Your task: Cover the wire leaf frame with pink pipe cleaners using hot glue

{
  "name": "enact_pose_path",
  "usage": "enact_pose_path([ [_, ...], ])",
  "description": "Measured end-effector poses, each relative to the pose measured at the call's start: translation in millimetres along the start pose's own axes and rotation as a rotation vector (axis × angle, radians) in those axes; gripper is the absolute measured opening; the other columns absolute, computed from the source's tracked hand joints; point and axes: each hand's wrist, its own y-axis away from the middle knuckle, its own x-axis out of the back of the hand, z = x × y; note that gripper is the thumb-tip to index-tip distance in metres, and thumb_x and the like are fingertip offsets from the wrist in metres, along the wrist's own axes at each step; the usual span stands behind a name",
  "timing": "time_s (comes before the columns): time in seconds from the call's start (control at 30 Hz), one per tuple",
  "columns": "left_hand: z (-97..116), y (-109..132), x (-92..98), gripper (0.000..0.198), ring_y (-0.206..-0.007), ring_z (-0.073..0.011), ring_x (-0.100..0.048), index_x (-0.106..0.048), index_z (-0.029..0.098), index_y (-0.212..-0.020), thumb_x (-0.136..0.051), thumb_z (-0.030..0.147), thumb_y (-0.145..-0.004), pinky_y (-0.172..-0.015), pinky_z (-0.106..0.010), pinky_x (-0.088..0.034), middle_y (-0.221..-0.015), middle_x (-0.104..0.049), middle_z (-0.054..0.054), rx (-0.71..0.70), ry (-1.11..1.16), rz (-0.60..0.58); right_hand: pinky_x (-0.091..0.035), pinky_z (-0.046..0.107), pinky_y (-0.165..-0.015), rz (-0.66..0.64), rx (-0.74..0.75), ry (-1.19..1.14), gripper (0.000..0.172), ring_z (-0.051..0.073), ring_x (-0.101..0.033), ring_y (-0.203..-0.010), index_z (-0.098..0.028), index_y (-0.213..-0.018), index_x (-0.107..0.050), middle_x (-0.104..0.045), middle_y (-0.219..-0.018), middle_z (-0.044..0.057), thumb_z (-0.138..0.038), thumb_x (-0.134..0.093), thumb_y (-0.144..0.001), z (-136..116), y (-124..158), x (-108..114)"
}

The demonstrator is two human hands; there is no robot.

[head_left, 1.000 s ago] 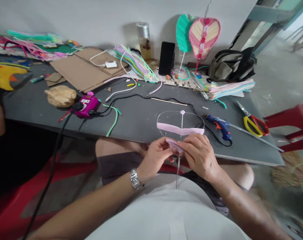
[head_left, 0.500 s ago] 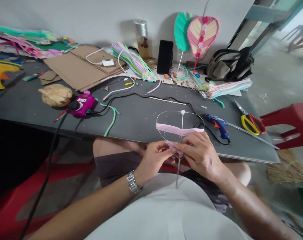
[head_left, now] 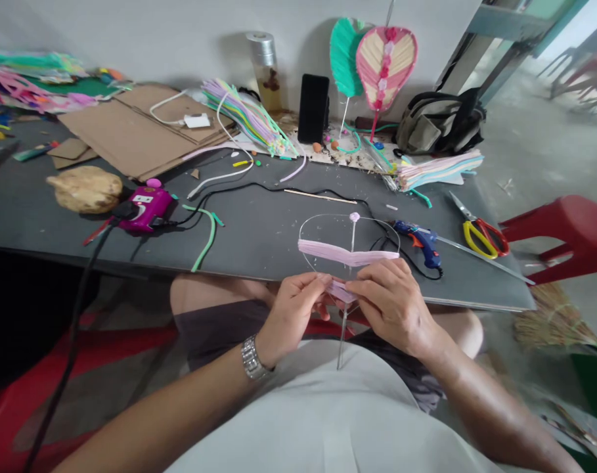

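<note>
My left hand [head_left: 293, 312] and my right hand [head_left: 394, 305] meet over my lap at the near edge of the grey table [head_left: 259, 236]. Both pinch the lower part of a wire leaf frame [head_left: 348, 231] wrapped with pale pink pipe cleaners [head_left: 347, 253]. The frame's thin stem [head_left: 341, 341] runs down toward my white shirt. A pink bead tops its centre rod. A steel watch [head_left: 251, 358] sits on my left wrist.
A blue glue gun [head_left: 421, 240] and red-and-yellow scissors [head_left: 480, 230] lie to the right. A purple power strip [head_left: 143, 207], cardboard [head_left: 131, 131], pipe cleaner bundles [head_left: 249, 115], a phone [head_left: 312, 108], finished leaves [head_left: 381, 59] and a bag [head_left: 439, 125] sit farther back. A red stool [head_left: 569, 230] stands right.
My view has drifted right, so the table contents shift left. Both hands stay pinched on the pink frame, with small finger movements only.
</note>
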Motion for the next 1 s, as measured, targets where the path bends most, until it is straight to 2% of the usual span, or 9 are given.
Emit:
enact_pose_path([
  [0.23,0.3,-0.1,-4.5,0.045,-0.065,-0.0134,-0.062,-0.080,0.014,-0.092,-0.077,0.058,-0.082,-0.054,-0.021,-0.044,-0.075,-0.074,-0.007,0.053,0.118,-0.014,-0.039,0.034,-0.079,0.012,-0.022,0.002,0.023,0.017,-0.059,-0.082,-0.020,-0.093,-0.072,-0.068,-0.087,0.003,-0.003,-0.057,-0.093,0.3,5.9,0.3],
  [0.4,-1.4,-2.0,-12.9,0.033,-0.058,-0.0076,-0.052,-0.078,0.011,-0.080,-0.090,0.040,-0.068,-0.056,-0.019,-0.041,-0.070,-0.070,-0.004,0.160,0.144,-0.030,-0.040,0.034,-0.079,-0.024,-0.018,-0.005,0.026,0.017,-0.057,-0.082,-0.018,-0.088,-0.072,-0.067,-0.087,0.005,0.000,-0.054,-0.092,-1.4,3.5,3.5],
  [0.53,-2.2,-3.6,-16.1,0.030,-0.057,-0.0075,-0.051,-0.076,0.011,-0.076,-0.090,0.035,-0.064,-0.055,-0.020,-0.040,-0.066,-0.067,-0.002,0.209,0.185,-0.021,-0.041,0.035,-0.079,-0.064,-0.008,-0.009,0.028,0.018,-0.057,-0.083,-0.018,-0.088,-0.073,-0.067,-0.089,0.006,-0.003,-0.051,-0.095,-1.5,3.4,7.1],
  [0.73,-2.0,-7.4,-18.9,0.026,-0.055,-0.0080,-0.050,-0.073,0.013,-0.072,-0.087,0.032,-0.063,-0.055,-0.021,-0.037,-0.062,-0.065,-0.001,0.214,0.198,-0.007,-0.042,0.035,-0.081,-0.097,-0.005,-0.024,0.030,0.018,-0.057,-0.084,-0.018,-0.092,-0.075,-0.066,-0.089,0.006,-0.003,-0.050,-0.097,-0.7,3.4,8.7],
  [0.87,-1.2,-11.2,-20.5,0.021,-0.056,-0.0079,-0.048,-0.071,0.013,-0.068,-0.083,0.030,-0.064,-0.056,-0.022,-0.036,-0.062,-0.064,-0.001,0.143,0.144,0.032,-0.041,0.035,-0.079,-0.057,-0.007,0.039,0.025,0.019,-0.058,-0.086,-0.018,-0.100,-0.074,-0.067,-0.092,0.006,-0.005,-0.053,-0.097,1.4,6.1,9.6],
  [1.0,-0.6,-12.6,-19.7,0.020,-0.058,-0.0103,-0.052,-0.070,0.015,-0.070,-0.081,0.030,-0.064,-0.057,-0.023,-0.036,-0.063,-0.065,-0.001,0.112,0.083,0.085,-0.038,0.036,-0.078,-0.027,-0.030,0.112,0.020,0.019,-0.058,-0.086,-0.019,-0.103,-0.072,-0.069,-0.094,0.006,-0.007,-0.057,-0.096,5.2,10.3,11.2],
])
